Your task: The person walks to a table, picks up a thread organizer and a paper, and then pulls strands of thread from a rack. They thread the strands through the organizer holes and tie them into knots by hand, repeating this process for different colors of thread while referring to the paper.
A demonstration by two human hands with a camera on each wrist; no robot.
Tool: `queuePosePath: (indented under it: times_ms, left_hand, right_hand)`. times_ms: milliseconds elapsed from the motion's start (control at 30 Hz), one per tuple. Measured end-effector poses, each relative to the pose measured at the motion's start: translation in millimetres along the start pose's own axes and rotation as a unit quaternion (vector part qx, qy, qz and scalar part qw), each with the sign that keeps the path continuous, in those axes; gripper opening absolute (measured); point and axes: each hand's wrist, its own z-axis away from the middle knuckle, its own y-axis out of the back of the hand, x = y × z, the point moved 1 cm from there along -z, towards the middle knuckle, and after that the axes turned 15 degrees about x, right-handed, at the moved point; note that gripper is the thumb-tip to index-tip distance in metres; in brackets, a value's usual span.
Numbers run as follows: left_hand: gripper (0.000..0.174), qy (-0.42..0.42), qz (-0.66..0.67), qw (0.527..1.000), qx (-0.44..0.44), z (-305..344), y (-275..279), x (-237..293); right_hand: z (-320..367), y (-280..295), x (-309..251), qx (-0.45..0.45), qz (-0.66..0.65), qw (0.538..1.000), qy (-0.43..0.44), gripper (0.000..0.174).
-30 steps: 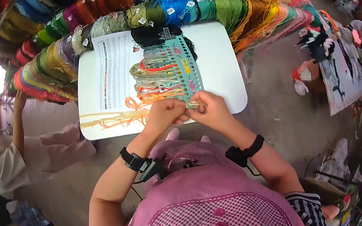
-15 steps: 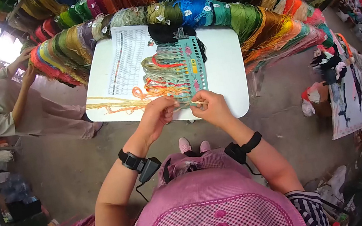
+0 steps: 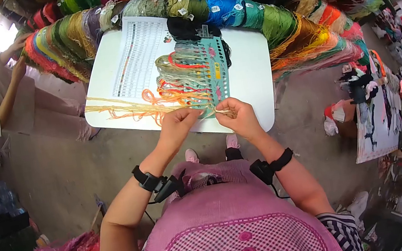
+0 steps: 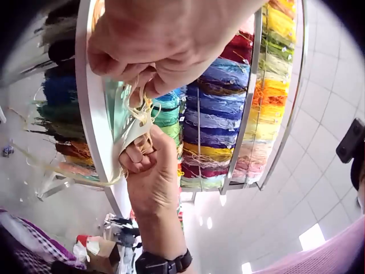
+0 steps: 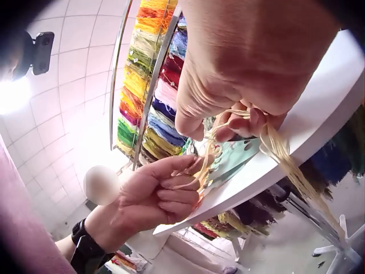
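Observation:
At the near end of a pale green, punched thread card (image 3: 214,65), both hands work on cream embroidery thread (image 5: 288,160). My right hand (image 3: 242,119) curls its fingers round a bundle of it; in the right wrist view the tail hangs down past the table edge. Thumb and fingers of my left hand (image 3: 176,127) pinch thin strands of the same thread beside the card. Loops of the thread pass at a hole in the card's end, seen between the hands in the left wrist view. Grey, beige, red and orange threads (image 3: 176,71) hang from the card's left holes.
The card lies on a white table (image 3: 248,60) with a printed chart (image 3: 140,56) and black thread (image 3: 186,29) behind it. Racks of coloured skeins (image 3: 224,8) border the far side. Orange and cream strands (image 3: 119,108) trail leftward. Another person (image 3: 2,99) stands at left.
Both hands stay at the card's near end. They were close together and now stand a little apart, the right hand gathering the cream thread into its curled fingers. The head view has shifted slightly.

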Motion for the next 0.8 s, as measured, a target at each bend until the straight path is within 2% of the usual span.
queuePosePath:
  times_ms: [67,300,500,567,667,800]
  left_hand:
    - [0.024,0.05,0.059,0.997,-0.01,5.6,-9.6,7.0]
    - [0.021,0.048,0.027,0.998,0.011,5.9,-18.9,-1.0]
    - [0.015,0.07,0.088,0.992,0.054,11.1,-13.7,17.1]
    - [0.013,0.175,0.176,0.967,0.047,13.9,0.6,21.5]
    - [0.013,0.175,0.216,0.96,0.037,10.8,10.1,13.2]
    - [0.012,0.152,0.199,0.968,0.018,5.0,10.9,12.2]
  right_hand:
    - [-3.2,3.7,4.4,-0.018,0.009,1.0,0.002,0.02]
    - [-10.2,8.4,-7.7,-0.073,0.054,0.996,0.012,0.018]
    - [-14.7,8.5,-0.2,-0.085,0.062,0.994,0.011,0.018]
    - [-14.1,8.0,-4.2,-0.079,0.061,0.995,0.022,0.018]
    - [-13.2,6.1,-2.9,-0.071,0.051,0.996,0.031,0.018]
    - [-12.9,5.2,0.1,-0.062,0.066,0.995,0.032,0.019]
